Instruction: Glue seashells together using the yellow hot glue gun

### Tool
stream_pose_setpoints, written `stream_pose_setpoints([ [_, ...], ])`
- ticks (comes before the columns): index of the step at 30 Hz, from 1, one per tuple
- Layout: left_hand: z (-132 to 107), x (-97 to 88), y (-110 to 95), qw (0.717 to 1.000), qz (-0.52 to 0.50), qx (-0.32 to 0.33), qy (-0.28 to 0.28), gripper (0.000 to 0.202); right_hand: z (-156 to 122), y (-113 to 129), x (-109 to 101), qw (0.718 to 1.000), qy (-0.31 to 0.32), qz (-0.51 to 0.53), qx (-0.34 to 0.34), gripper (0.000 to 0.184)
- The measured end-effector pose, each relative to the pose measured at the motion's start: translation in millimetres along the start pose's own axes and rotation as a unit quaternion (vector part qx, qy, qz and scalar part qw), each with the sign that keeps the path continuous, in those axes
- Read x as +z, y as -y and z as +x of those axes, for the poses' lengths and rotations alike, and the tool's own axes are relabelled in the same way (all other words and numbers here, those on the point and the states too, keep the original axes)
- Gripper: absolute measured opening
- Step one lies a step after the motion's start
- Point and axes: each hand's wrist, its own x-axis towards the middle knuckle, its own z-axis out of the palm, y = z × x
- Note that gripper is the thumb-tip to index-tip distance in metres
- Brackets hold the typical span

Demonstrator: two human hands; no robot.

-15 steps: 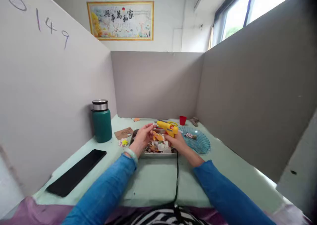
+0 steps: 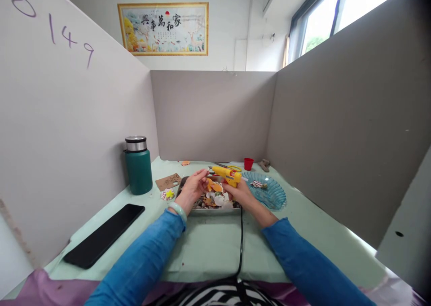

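My right hand (image 2: 239,192) is wrapped round the grip of a yellow hot glue gun (image 2: 226,174), whose nozzle points left. Close to that nozzle, my left hand (image 2: 194,188) pinches a small whitish piece (image 2: 206,171), too small to name, between thumb and forefinger. Both hands are above a metal tray (image 2: 215,212) filled with shells (image 2: 218,201) and orange pieces (image 2: 216,187). From the glue gun's side a black cord (image 2: 241,243) runs down over the table toward my body.
To the right lies a blue glass plate (image 2: 278,197) bearing a small patterned item. A red cup (image 2: 248,163) and yellow-handled scissors (image 2: 235,168) are behind. On the left are a green bottle (image 2: 138,171), a black phone (image 2: 106,234), a brown card (image 2: 168,181) and a flower-like ornament (image 2: 167,194).
The glue gun and my left fingertips have shifted very slightly; the nozzle remains beside the pinched piece. Both hands keep their hold.
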Motion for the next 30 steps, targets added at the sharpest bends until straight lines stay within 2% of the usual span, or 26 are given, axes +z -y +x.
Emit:
stream_pose_setpoints([
  [9,-0.6,-0.1,-0.9,1.0,0.0,0.0,0.008,0.007,1.4,-3.2,-1.6,1.0,0.01,-0.011,-0.006,0.021],
  [30,-0.5,2.4,-1.4,0.999,0.006,0.016,-0.041,0.008,-0.4,-1.7,-1.8,0.999,0.018,-0.026,-0.013,0.022],
])
